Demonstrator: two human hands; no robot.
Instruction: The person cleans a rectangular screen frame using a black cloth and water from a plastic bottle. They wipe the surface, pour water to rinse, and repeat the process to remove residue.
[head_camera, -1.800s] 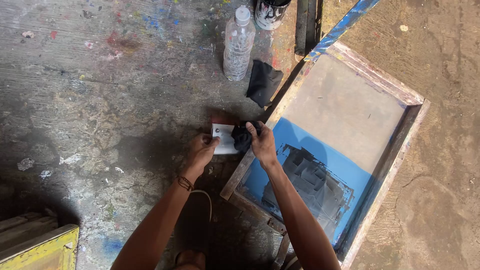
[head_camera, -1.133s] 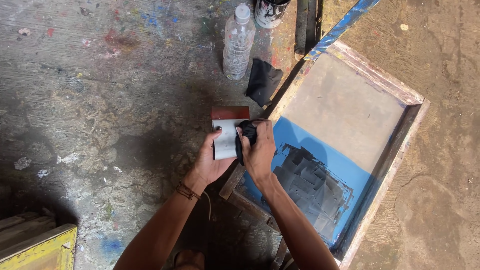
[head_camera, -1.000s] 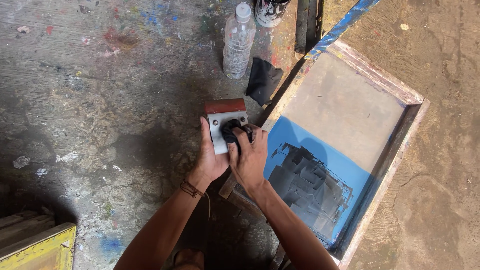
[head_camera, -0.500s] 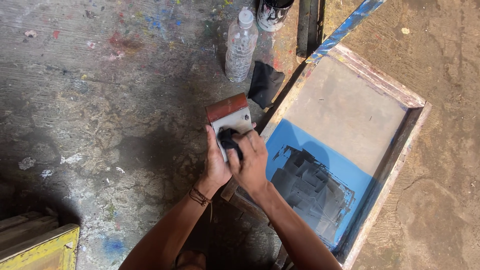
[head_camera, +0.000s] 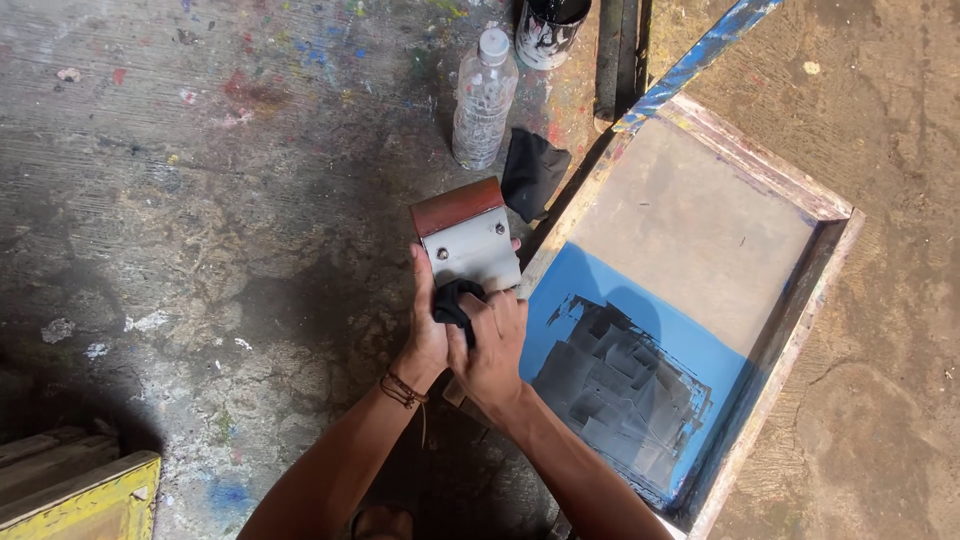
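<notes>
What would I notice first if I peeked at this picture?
Probably the big wooden screen frame lying on the floor at right, with its bright blue patch. Beside it, two hands hold a squeegee and press a dark cloth on it.

The squeegee (head_camera: 466, 242) had a grey metal face and a reddish-brown top edge. The rag (head_camera: 455, 303) pressed against it was black, like the second cloth (head_camera: 532, 172) lying nearby. The screen frame (head_camera: 783, 372) held a mesh half dull grey, half bright blue, with a patch of dark grey overlapping squares. The floor (head_camera: 200, 220) was grey concrete speckled with red, blue and white paint. The bottle (head_camera: 484, 100) was clear with a white cap.
</notes>
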